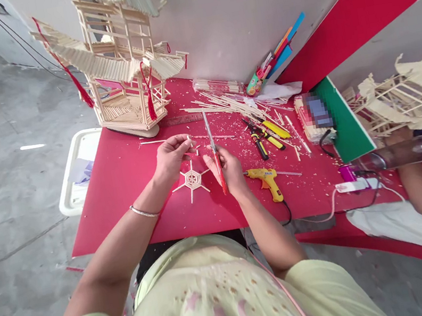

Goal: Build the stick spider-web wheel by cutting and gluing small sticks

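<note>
My left hand (pixel 173 156) pinches a short piece of pale wooden stick (pixel 191 141) between thumb and fingertips, above the red table. In my right hand (pixel 231 170) is a red-handled knife (pixel 220 170), its long narrow silver blade pointing up and away from me. Another small stick piece shows just below the left fingertips; whether a finger touches it I cannot tell. Flat on the table under my hands lies a six-spoked stick frame (pixel 192 179), like a spider web. To the right of my right hand rests a yellow glue gun (pixel 265 180).
A stick-built pagoda (pixel 122 86) with red tassels stands back left. Loose sticks (pixel 235 108), pliers (pixel 257 142) and a yellow-handled tool (pixel 276 129) lie beyond my right hand. A white power strip (pixel 355 185) is at right, near a co-worker's arm (pixel 416 177). Dividers (pixel 343 114) stand between.
</note>
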`<state>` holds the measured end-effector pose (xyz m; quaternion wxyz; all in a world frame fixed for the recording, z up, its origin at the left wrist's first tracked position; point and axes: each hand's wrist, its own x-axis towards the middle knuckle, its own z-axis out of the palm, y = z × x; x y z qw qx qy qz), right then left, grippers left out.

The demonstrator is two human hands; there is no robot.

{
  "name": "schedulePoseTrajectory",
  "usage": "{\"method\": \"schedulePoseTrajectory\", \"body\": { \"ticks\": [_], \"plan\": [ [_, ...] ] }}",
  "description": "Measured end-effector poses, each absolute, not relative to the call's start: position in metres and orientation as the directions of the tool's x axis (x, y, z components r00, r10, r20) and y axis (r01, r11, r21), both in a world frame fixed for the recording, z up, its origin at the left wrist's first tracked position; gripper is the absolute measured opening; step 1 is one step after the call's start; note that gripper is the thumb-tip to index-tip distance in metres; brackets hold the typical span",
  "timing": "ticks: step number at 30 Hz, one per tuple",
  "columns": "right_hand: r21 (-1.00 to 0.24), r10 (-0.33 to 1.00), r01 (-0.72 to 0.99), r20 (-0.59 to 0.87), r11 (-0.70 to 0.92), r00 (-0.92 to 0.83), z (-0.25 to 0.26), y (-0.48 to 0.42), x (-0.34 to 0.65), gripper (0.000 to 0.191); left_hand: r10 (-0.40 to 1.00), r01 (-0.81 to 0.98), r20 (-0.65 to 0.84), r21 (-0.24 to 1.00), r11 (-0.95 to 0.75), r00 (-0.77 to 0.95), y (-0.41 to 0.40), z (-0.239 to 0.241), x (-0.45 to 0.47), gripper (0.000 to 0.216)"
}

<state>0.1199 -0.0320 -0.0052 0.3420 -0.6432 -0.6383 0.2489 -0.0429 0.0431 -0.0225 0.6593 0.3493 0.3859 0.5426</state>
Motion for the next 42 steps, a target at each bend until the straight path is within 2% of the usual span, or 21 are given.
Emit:
{"method": "schedulePoseTrajectory", "body": {
  "ticks": [2,7,10,20,31,36,42],
  "plan": [
    [-0.688,0.99,0.724,0.131,0.059,0.043,-0.001,-0.033,0.119,0.048,0.986,-0.447,-0.123,0.88,0.159,0.11,0.042,-0.021,-0.043,0.041],
    [-0.367,0.98,0.928,0.197,0.071,0.003,0.006,-0.04,0.119,0.055,0.992,-0.449,-0.086,0.886,0.119,0.095,0.043,-0.02,-0.044,0.035],
    [-0.279,0.982,0.956,0.187,0.086,-0.034,0.004,-0.041,0.119,0.055,0.995,-0.445,-0.062,0.891,0.088,0.073,0.044,-0.022,-0.044,0.032],
    [-0.291,0.99,0.952,0.13,0.09,-0.054,0.005,-0.042,0.115,0.051,1.0,-0.36,-0.02,0.933,0.016,-0.008,0.043,-0.029,-0.041,0.024],
    [-0.247,0.996,0.968,0.086,0.037,-0.016,-0.002,-0.038,0.109,0.049,0.996,-0.312,0.027,0.949,-0.052,-0.082,0.044,-0.033,-0.035,0.012],
    [-0.251,0.999,0.968,0.049,0.013,-0.001,-0.005,-0.034,0.109,0.046,0.998,-0.323,-0.018,0.946,-0.001,-0.055,0.042,-0.031,-0.032,0.02],
    [-0.233,0.999,0.972,0.044,0.025,-0.016,-0.009,-0.03,0.111,0.044,0.993,-0.33,-0.1,0.941,0.075,-0.06,0.044,-0.033,-0.032,0.016]
  ]
}}
